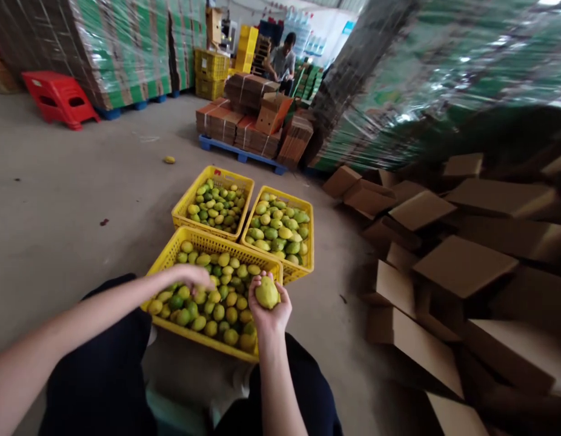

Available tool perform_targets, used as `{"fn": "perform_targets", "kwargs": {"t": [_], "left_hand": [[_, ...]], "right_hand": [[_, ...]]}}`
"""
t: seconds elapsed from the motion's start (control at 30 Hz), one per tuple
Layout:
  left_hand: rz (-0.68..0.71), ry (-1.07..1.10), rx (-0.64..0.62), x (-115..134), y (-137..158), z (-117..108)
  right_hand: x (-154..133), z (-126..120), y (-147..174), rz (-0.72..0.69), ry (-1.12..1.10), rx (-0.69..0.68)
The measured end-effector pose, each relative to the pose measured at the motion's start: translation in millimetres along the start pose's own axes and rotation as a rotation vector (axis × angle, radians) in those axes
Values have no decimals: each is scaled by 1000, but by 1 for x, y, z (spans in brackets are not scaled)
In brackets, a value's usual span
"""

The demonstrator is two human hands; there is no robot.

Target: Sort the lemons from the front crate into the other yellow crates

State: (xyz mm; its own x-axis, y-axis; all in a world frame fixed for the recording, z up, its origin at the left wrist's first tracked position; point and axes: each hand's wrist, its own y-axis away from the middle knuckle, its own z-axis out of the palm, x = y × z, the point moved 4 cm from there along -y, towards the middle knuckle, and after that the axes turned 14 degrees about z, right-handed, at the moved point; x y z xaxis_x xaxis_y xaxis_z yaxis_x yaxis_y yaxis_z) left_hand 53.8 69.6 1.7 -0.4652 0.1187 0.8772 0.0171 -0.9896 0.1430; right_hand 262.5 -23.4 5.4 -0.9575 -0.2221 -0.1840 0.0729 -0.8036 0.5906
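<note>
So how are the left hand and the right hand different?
The right hand cradles one lemon, while the left hand is over the lemons in the near yellow crate. The right hand is palm up; the left hand is palm down. Both are bare.

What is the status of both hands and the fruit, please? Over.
Right hand holding one fruit. Left hand over near crate, grip unclear. Two more crates just beyond.
</note>
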Motion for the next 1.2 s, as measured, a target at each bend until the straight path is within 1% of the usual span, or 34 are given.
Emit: {"fn": "perform_targets", "kwargs": {"t": [0.07, 0.13, 0.17, 0.2, 0.23, 0.27, 0.3, 0.33, 0.4, 0.47, 0.53, 0.6, 0.7, 0.77, 0.83, 0.9, 0.93, 1.0, 1.07, 1.1, 1.13, 1.2], "left_hand": [[-41, -241, 54, 31, -44, -11], [-28, -443, 80, 58, -73, -22], [-3, -652, 22, 66, -80, -26], [15, -878, -86, 70, -81, -28], [20, -1066, -203, 67, -77, -28], [1, -1214, -338, 60, -67, -28], [-43, -1304, -474, 48, -54, -28], [-105, -1331, -581, 34, -39, -28], [-254, -1435, -835, 6, -6, -27], [-332, -1540, -989, -13, 18, -27], [-306, -1615, -1076, -21, 31, -27], [-233, -1668, -1134, -19, 36, -28], [-145, -1745, -1153, -9, 35, -34], [-121, -1787, -1142, -3, 33, -39], [-106, -1799, -1141, -1, 34, -42], [-81, -1795, -1156, -1, 35, -44], [-69, -1796, -1163, -2, 36, -43], [-55, -1805, -1175, -2, 37, -43], [-73, -1809, -1182, -4, 37, -43], [-85, -1807, -1181, -4, 36, -43], [-96, -1804, -1178, -5, 36, -43], [-105, -1804, -1169, -7, 35, -43]], "right_hand": [[5, -2, -2, 16, -3, 13], [8, -4, -4, 20, 20, 14], [10, -5, -6, 20, 45, 7], [11, -5, -8, 23, 69, 0], [13, -5, -10, 29, 86, 0], [15, -5, -12, 38, 97, 6], [18, -5, -14, 47, 103, 19], [22, -6, -16, 57, 108, 35], [34, -10, -20, 105, 152, 75], [53, -19, -24, 217, 250, 140], [75, -35, -24, 366, 348, 227], [97, -53, -20, 508, 411, 308], [120, -76, -10, 707, 479, 399], [121, -82, -7, 784, 512, 448], [105, -76, -14, 770, 531, 488], [73, -57, -31, 657, 538, 510], [51, -43, -43, 567, 538, 513], [2, -10, -70, 344, 525, 483], [-48, 20, -95, 155, 526, 465], [-71, 31, -105, 71, 531, 469], [-91, 39, -113, -1, 538, 482], [-124, 44, -124, -118, 572, 499]]}}
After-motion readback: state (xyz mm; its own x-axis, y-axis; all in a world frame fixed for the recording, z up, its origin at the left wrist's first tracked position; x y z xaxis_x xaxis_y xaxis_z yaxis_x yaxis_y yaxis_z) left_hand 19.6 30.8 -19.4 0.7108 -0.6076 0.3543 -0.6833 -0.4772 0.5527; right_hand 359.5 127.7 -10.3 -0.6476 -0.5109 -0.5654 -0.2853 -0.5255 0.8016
